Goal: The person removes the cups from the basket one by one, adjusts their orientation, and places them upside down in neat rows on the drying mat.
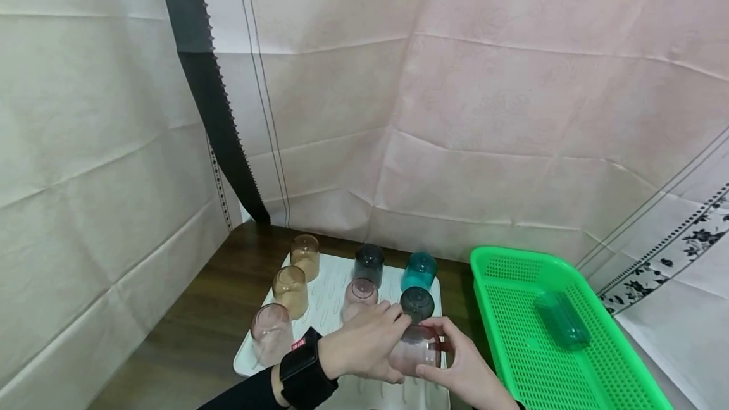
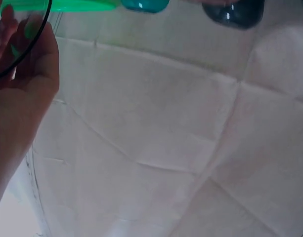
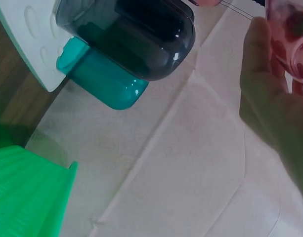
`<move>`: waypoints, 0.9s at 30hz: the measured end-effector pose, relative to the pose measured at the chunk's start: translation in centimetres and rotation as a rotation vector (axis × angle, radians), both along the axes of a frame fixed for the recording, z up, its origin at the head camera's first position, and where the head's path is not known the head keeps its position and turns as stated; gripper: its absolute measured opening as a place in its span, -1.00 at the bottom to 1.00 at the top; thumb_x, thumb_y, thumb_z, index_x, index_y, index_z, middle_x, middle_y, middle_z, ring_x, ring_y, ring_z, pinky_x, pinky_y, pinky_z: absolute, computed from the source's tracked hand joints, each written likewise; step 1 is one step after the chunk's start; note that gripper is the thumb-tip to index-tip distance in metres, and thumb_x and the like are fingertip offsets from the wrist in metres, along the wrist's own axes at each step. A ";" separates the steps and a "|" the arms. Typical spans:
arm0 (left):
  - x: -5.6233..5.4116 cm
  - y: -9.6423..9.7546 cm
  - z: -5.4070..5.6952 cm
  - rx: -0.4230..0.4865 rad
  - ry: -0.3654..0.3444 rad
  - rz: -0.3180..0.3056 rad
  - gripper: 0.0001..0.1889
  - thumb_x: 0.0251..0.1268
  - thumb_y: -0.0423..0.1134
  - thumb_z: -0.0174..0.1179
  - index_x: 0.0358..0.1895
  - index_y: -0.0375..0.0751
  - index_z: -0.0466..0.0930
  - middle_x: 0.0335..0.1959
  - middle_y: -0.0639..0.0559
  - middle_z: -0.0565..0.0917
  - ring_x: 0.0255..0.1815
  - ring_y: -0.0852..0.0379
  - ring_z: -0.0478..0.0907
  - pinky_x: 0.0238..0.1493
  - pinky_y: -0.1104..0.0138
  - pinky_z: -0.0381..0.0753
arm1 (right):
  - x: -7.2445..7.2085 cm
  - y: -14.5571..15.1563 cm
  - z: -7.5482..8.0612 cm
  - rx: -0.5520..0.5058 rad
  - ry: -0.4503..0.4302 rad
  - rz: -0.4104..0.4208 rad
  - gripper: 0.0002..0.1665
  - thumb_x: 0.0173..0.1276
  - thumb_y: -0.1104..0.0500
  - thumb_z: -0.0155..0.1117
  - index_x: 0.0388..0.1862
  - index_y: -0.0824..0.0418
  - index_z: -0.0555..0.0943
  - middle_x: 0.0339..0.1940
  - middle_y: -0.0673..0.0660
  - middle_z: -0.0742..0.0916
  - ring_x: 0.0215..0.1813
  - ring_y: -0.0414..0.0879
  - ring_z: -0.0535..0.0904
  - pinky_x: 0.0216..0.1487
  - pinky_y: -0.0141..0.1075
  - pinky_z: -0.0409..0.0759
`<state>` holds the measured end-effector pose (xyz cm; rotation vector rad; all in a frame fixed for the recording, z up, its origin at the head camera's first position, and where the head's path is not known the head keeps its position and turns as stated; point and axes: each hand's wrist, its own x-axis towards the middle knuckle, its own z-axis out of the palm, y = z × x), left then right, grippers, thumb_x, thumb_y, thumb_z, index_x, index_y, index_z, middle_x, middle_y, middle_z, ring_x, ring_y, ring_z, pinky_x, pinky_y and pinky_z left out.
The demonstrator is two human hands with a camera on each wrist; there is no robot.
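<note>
Both hands hold a clear pinkish glass [image 1: 414, 352] over the near right part of a white ridged tray [image 1: 327, 299]. My left hand [image 1: 364, 343], a black band on its wrist, grips the glass's left side. On the right side, the thumb and fingers of my right hand [image 1: 464, 366] hold it. Just beyond stands a dark grey glass [image 1: 417, 304], with a teal glass [image 1: 419, 271] behind it. A pink glass [image 1: 361, 296] is partly hidden by the left hand, and another dark glass [image 1: 369, 263] stands behind that one.
Along the tray's left side stand two amber glasses [image 1: 290, 290] [image 1: 305, 255] and a pale pink glass [image 1: 271, 334]. A green perforated basket [image 1: 484, 296] sits to the right, with a teal-green glass [image 1: 562, 320] lying in it. Pale cloth [image 1: 484, 93] hangs behind the brown table [image 1: 188, 328].
</note>
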<state>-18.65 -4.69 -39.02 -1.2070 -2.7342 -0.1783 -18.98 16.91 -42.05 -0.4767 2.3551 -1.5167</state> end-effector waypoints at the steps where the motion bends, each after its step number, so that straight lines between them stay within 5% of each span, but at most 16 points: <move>1: 0.0 -0.1 -0.3 0.017 -0.018 0.001 -0.29 -0.11 0.26 0.36 0.06 -0.14 0.47 -0.21 0.14 0.45 -0.24 0.26 0.35 -0.26 0.51 0.35 | 0.1 0.1 0.1 -0.005 -0.012 0.006 -0.31 0.14 0.07 0.43 0.19 0.21 0.35 0.07 0.19 0.51 -0.04 0.04 0.47 -0.13 -0.18 0.56; 7: 0.0 -1.6 -3.1 0.261 -0.229 0.010 -0.31 -0.09 0.12 0.39 0.12 -0.11 0.40 -0.12 0.17 0.41 -0.14 0.32 0.35 -0.17 0.53 0.38 | 0.2 1.0 0.6 -0.043 0.035 -0.061 -0.45 0.29 0.11 0.29 0.20 0.21 0.37 0.13 0.20 0.50 0.04 0.07 0.48 -0.06 -0.21 0.54; 14: -0.1 -4.3 -5.5 0.550 -0.491 0.107 -0.28 -0.12 -0.03 0.47 0.14 -0.04 0.31 0.03 0.16 0.34 -0.04 0.28 0.37 -0.10 0.41 0.46 | -0.2 2.3 0.8 -0.085 0.072 -0.167 -0.55 0.33 0.17 0.25 0.16 0.25 0.43 0.09 0.17 0.53 0.07 0.01 0.48 -0.05 -0.31 0.53; 19: 0.0 -5.4 -6.7 0.599 -0.535 0.209 -0.23 -0.15 0.03 0.47 0.16 -0.11 0.29 0.07 0.11 0.38 0.06 0.21 0.37 0.06 0.31 0.42 | -0.7 2.9 0.2 -0.065 0.066 -0.184 -0.53 0.33 0.15 0.26 0.16 0.28 0.43 0.13 0.17 0.52 0.12 0.02 0.46 -0.06 -0.32 0.53; 27: 0.7 -6.3 -8.6 0.634 -0.541 0.343 -0.21 -0.17 0.10 0.47 0.17 -0.08 0.33 0.04 0.11 0.41 0.04 0.13 0.41 -0.01 0.22 0.45 | -0.3 3.5 -1.1 -0.051 -0.018 -0.182 -0.48 0.35 0.13 0.23 0.20 0.34 0.37 0.19 0.29 0.46 0.07 0.14 0.51 -0.09 -0.26 0.56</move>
